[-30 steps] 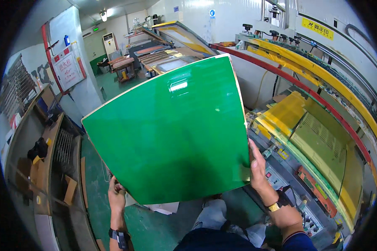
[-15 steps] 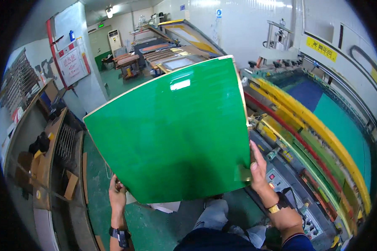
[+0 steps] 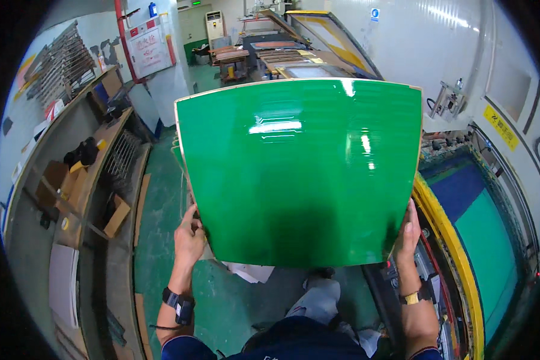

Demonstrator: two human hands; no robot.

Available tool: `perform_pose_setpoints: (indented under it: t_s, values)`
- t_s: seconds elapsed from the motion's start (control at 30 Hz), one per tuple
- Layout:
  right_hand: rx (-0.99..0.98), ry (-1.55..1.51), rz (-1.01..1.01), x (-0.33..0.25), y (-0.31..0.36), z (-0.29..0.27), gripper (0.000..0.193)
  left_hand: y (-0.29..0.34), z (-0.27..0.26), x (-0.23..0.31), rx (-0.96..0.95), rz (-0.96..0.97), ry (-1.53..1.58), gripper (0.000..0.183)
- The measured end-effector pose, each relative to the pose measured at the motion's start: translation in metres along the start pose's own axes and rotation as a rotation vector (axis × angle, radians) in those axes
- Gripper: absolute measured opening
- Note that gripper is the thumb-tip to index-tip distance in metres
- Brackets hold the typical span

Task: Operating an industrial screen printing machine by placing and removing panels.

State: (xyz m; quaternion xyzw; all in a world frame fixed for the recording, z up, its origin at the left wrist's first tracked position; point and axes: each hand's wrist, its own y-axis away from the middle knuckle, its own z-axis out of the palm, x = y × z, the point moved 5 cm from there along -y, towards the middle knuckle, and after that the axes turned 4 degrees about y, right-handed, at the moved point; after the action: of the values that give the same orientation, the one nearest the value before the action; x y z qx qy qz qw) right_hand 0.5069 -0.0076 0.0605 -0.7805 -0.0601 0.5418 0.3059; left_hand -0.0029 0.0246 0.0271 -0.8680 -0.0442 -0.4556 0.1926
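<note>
A large, glossy green printing screen [image 3: 306, 180] with a thin pale rim fills the middle of the view, its green face turned up toward me. My left hand [image 3: 189, 240] is closed on its near left side edge, thumb at the rim and fingers partly hidden beneath. On the opposite edge, my right hand [image 3: 407, 235] grips the near right side, fingers along the rim. The screen is raised off the floor in front of my body. Bright lamp reflections lie on its surface. What is under it is mostly hidden.
To the right stands a printing machine with a yellow-edged frame [image 3: 460, 249] and a teal bed [image 3: 489, 240]. Wooden shelving [image 3: 96, 180] runs along the left. Work tables with stacked frames and a tilted yellow-edged screen [image 3: 333, 39] stand behind. White papers [image 3: 250, 273] lie below the near edge.
The view has turned right and the screen has levelled from its slant. Both hands keep their hold on its sides. The printing machine is now farther to the right.
</note>
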Motion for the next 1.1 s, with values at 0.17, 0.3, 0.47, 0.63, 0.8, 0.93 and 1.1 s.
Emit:
perform_pose_setpoints:
  t_s: [0.17, 0.3, 0.47, 0.63, 0.8, 0.93, 1.1]
  values:
    - [-0.035, -0.03, 0.005, -0.006, 0.001, 0.016, 0.084, -0.004, -0.005, -0.016, 0.007, 0.01, 0.068, 0.056]
    - [-0.045, -0.086, -0.029, -0.008, 0.001, 0.017, 0.087, -0.003, -0.001, -0.022, 0.002, -0.04, 0.08, 0.055]
    - [-0.062, -0.114, -0.039, -0.012, 0.007, 0.015, 0.09, -0.001, 0.003, -0.015, -0.018, -0.064, 0.102, 0.055]
    - [-0.092, -0.122, -0.048, -0.023, 0.011, 0.026, 0.091, 0.002, -0.002, -0.052, 0.02, -0.077, 0.107, 0.057]
    - [-0.067, 0.101, -0.212, -0.041, -0.032, 0.037, 0.091, -0.022, -0.027, -0.033, -0.085, -0.067, 0.2, 0.057]
    - [0.049, 0.137, -0.36, -0.048, -0.116, 0.045, 0.062, -0.085, -0.053, 0.02, -0.07, 0.059, 0.286, 0.063]
    - [-0.149, 0.105, -0.087, -0.036, -0.167, 0.093, 0.06, -0.13, -0.063, 0.026, 0.046, 0.127, 0.189, 0.072]
